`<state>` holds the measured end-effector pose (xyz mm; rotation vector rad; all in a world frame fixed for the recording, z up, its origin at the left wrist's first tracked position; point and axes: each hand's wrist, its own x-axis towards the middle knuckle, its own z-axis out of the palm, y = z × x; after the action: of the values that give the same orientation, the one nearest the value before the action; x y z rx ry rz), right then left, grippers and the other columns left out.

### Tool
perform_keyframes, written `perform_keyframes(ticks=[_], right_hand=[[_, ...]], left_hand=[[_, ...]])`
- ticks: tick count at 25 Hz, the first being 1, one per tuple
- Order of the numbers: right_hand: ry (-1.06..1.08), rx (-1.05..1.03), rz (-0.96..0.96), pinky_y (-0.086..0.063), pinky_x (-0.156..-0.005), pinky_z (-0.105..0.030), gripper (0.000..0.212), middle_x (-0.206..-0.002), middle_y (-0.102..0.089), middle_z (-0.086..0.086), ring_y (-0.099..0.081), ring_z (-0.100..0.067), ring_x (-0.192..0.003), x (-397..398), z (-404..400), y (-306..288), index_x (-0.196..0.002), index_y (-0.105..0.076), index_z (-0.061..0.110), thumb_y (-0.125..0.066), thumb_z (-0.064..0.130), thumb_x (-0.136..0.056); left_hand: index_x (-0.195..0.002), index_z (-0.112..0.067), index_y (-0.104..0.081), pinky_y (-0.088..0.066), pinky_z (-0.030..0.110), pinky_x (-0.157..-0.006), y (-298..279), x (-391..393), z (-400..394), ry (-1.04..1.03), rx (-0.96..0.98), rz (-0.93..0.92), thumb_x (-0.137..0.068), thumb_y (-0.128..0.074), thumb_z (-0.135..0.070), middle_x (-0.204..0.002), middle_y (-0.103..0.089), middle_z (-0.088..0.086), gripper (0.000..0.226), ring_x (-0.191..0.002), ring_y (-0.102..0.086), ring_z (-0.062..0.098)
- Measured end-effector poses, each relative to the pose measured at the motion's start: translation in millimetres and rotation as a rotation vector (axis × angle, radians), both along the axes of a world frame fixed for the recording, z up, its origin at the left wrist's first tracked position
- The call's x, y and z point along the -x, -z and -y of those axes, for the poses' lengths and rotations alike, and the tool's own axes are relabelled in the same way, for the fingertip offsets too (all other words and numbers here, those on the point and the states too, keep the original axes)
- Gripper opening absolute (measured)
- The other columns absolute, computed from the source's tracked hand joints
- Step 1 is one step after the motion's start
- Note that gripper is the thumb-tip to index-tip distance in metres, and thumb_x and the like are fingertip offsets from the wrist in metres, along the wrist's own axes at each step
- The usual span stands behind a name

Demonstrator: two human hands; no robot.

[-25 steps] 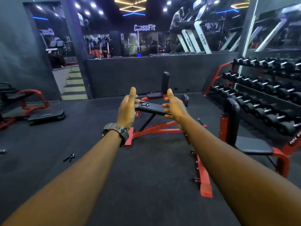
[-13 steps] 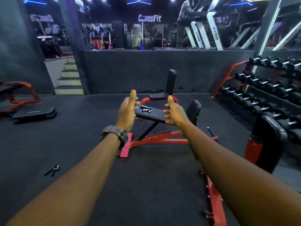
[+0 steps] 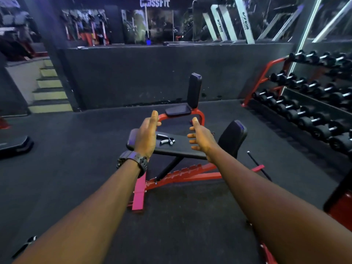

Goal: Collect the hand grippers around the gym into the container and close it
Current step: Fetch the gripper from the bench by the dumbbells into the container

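Hand gripper (image 3: 166,139) flat on counter (image 3: 182,149), long axis left-right, handles pointing left. Left hand (image 3: 147,134) and right hand (image 3: 202,139) both released, fingers straight, holding nothing.

Hand gripper (image 3: 166,140) on bench pad (image 3: 181,147), between left hand (image 3: 147,136) and right hand (image 3: 202,139).

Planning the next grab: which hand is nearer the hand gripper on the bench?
Left hand, just left of the hand gripper; right hand is farther right.
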<state>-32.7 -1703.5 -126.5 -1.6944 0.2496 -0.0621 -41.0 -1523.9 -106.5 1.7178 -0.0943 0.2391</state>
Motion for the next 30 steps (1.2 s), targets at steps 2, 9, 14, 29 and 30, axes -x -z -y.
perform_keyframes(ticks=[2, 9, 14, 29, 30], right_hand=[[-0.001, -0.006, -0.003, -0.055, -0.077, -0.039, 0.061, -0.102, -0.067, -0.005, -0.062, -0.020, -0.086, -56, -1, 16, -0.114, -0.061, 0.017, -0.036, 0.069, -0.093], [-0.008, -0.048, -0.132, -0.050, -0.066, -0.034, 0.055, -0.097, -0.066, -0.006, -0.058, -0.019, -0.079, -245, -13, 59, -0.103, -0.061, 0.017, -0.038, 0.066, -0.094], [0.041, -0.024, -0.219, -0.047, -0.067, -0.033, 0.055, -0.094, -0.063, -0.005, -0.056, -0.018, -0.077, -352, -16, 105, -0.109, -0.060, 0.014, -0.038, 0.062, -0.097], [0.209, -0.056, -0.538, -0.049, -0.069, -0.034, 0.058, -0.095, -0.063, -0.004, -0.056, -0.016, -0.078, -537, -11, 251, -0.110, -0.059, 0.017, -0.035, 0.067, -0.095], [0.223, -0.063, -0.547, -0.049, -0.068, -0.034, 0.057, -0.095, -0.064, -0.004, -0.056, -0.016, -0.077, -541, -8, 259, -0.109, -0.059, 0.017, -0.035, 0.067, -0.095]], left_hand=[[-0.098, -0.028, -0.061, -0.043, 0.051, -0.107, 11, -52, 3, 0.003, 0.002, -0.018, -0.078, -0.034, -0.078, -0.118, -0.066, 0.002, 0.060, -0.115, -0.059, 0.021], [-0.111, -0.024, -0.061, -0.043, 0.051, -0.106, 50, -237, 5, 0.015, -0.059, -0.131, -0.076, -0.032, -0.081, -0.113, -0.066, -0.005, 0.073, -0.115, -0.059, 0.019], [-0.106, -0.025, -0.059, -0.040, 0.053, -0.109, 97, -363, 6, 0.093, -0.051, -0.211, -0.080, -0.032, -0.073, -0.113, -0.064, -0.001, 0.062, -0.118, -0.058, 0.022], [-0.115, -0.014, -0.063, -0.043, 0.032, -0.089, 279, -612, 17, 0.223, -0.382, -0.518, -0.093, -0.057, -0.052, -0.120, -0.067, 0.005, 0.045, -0.116, -0.060, 0.026], [-0.124, -0.013, -0.060, -0.043, 0.034, -0.095, 293, -623, 21, 0.250, -0.522, -0.494, -0.090, -0.064, -0.046, -0.129, -0.064, 0.009, 0.047, -0.123, -0.058, 0.029]])
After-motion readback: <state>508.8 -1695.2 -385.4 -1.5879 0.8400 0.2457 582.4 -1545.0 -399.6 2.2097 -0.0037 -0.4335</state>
